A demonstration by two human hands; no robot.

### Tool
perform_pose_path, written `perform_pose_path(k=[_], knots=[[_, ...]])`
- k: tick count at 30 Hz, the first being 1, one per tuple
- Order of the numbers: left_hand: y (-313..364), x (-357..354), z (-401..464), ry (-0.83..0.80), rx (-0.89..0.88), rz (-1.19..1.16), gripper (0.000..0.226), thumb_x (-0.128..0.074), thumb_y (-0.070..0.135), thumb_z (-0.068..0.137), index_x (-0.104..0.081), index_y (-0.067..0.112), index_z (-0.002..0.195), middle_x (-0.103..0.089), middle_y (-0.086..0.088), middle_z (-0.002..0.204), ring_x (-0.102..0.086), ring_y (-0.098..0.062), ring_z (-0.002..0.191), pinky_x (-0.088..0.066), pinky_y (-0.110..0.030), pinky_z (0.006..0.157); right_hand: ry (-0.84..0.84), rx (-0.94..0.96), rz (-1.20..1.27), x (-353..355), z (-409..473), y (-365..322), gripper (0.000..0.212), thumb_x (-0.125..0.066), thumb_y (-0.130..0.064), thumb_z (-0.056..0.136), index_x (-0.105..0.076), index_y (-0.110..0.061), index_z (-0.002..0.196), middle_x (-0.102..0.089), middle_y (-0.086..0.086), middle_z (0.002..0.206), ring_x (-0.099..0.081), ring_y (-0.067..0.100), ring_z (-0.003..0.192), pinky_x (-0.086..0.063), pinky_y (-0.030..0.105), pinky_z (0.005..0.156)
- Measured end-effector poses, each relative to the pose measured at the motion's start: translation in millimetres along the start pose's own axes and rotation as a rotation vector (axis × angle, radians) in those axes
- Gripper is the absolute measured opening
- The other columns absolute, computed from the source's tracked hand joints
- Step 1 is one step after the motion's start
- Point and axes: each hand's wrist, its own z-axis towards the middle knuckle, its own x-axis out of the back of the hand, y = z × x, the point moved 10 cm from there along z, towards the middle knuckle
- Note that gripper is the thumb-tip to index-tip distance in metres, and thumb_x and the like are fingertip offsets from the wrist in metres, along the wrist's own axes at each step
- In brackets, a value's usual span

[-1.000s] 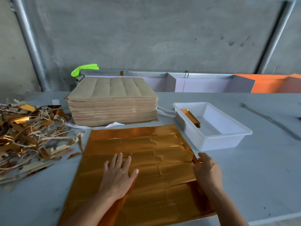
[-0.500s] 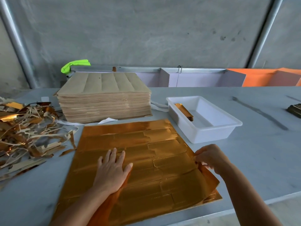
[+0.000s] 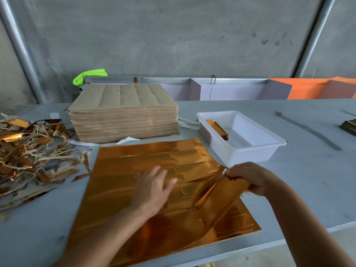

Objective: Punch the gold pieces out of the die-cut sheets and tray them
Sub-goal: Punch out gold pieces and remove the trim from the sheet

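Note:
A gold die-cut sheet lies flat on the grey table in front of me. My left hand presses on its middle, fingers spread and palm down. My right hand grips a gold piece at the sheet's right edge and holds it lifted and bent away from the sheet. A white tray stands just beyond my right hand, with a small stack of gold pieces leaning against its left wall.
A thick stack of brown-backed sheets sits behind the gold sheet. A pile of scrap strips covers the table's left side. A dark bundle lies at the far right. The table's front edge runs under the sheet's near corner.
My right hand has pulled the gold piece up and to the right, peeling it off the sheet. My left hand has stayed pressing on the sheet.

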Motion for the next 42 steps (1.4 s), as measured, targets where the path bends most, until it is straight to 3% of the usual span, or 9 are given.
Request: perform_pose_path(k=[2,4,8,12,19,22,27,34,42], knots=[[45.9,4.8,-8.8,-0.073,-0.064,-0.446,0.086,-0.031,0.087,0.073,-0.06,0.024,0.123,-0.058,0.003,0.128,-0.054,-0.006,0.116,-0.045,-0.029,0.1,-0.013,0.005,0.128,-7.3,1.2,-8.7,0.011,-0.064,-0.008,0.088,-0.063,0.001,0.095,-0.066,0.016,0.078,-0.066,0.021,0.06,-0.053,0.029,0.048],[90.7,4.8,-21.6,-0.149,-0.186,-0.628,0.074,-0.042,0.091,0.061,-0.065,0.035,0.103,-0.069,0.011,0.102,-0.065,-0.001,0.091,-0.055,-0.025,0.082,-0.02,0.022,0.178,-14.4,1.7,-18.2,0.008,-0.064,-0.007,0.088,-0.063,0.001,0.09,-0.065,0.015,0.069,-0.065,0.021,0.053,-0.052,0.028,0.045],[117.4,10.5,-18.9,0.005,-0.297,-0.455,0.042,-0.067,0.054,0.078,-0.067,0.022,0.106,-0.067,0.012,0.094,-0.062,0.0,0.083,-0.053,-0.017,0.073,0.015,0.056,0.191,-16.8,1.6,-29.6,0.01,-0.062,-0.004,0.089,-0.065,0.002,0.082,-0.067,0.012,0.06,-0.066,0.02,0.05,-0.053,0.026,0.044],[92.4,16.3,-5.0,0.115,-0.171,-0.53,0.023,-0.06,0.021,0.092,-0.063,0.009,0.073,-0.048,0.01,0.055,-0.047,-0.003,0.049,-0.033,-0.013,0.046,-0.009,0.095,0.285,-20.7,1.2,-27.8,0.025,-0.056,-0.026,0.096,-0.06,-0.002,0.101,-0.073,0.017,0.08,-0.071,0.027,0.066,-0.054,0.029,0.047],[41.5,-11.3,-1.4,0.046,0.197,-0.933,0.025,-0.071,0.022,0.084,-0.061,0.012,0.063,-0.051,0.009,0.051,-0.052,-0.002,0.056,-0.043,-0.009,0.053,0.137,0.069,0.35,-19.0,8.3,-0.9,0.019,-0.054,-0.026,0.097,-0.059,-0.009,0.1,-0.068,0.015,0.091,-0.068,0.025,0.079,-0.052,0.031,0.056],[47.1,-17.2,-1.4,-0.02,0.202,-1.115,0.029,-0.074,0.032,0.074,-0.062,0.013,0.057,-0.056,-0.002,0.057,-0.056,-0.002,0.061,-0.045,-0.004,0.058,0.221,0.095,0.302,-10.8,11.0,-5.8,0.021,-0.055,-0.027,0.096,-0.06,-0.009,0.106,-0.065,0.011,0.097,-0.066,0.024,0.083,-0.052,0.028,0.057],[61.0,-20.7,-5.6,-0.059,0.134,-1.173,0.047,-0.059,0.041,0.078,-0.064,-0.005,0.082,-0.06,-0.029,0.086,-0.058,-0.017,0.077,-0.047,-0.015,0.07,0.254,0.101,0.319,0.2,6.9,-1.9,0.024,-0.058,-0.025,0.094,-0.062,-0.008,0.11,-0.062,0.01,0.103,-0.062,0.025,0.092,-0.051,0.027,0.062],[51.9,-37.1,-3.7,-0.134,0.288,-1.336,0.021,-0.056,0.029,0.091,-0.073,0.019,0.083,-0.074,-0.005,0.081,-0.07,-0.017,0.071,-0.056,-0.025,0.06,0.277,0.291,0.266,6.4,-6.5,-27.8,0.024,-0.058,-0.038,0.09,-0.07,-0.017,0.095,-0.064,0.0,0.104,-0.059,0.019,0.1,-0.048,0.034,0.087],[51.8,17.6,-4.5,0.224,0.099,-1.131,0.021,-0.048,0.018,0.096,-0.056,0.007,0.08,-0.055,-0.016,0.071,-0.053,-0.022,0.065,-0.042,-0.024,0.059,0.302,0.382,0.211,3.6,-10.5,-44.9,0.03,-0.057,-0.054,0.079,-0.067,-0.027,0.088,-0.061,-0.01,0.096,-0.058,0.014,0.095,-0.049,0.033,0.084]])
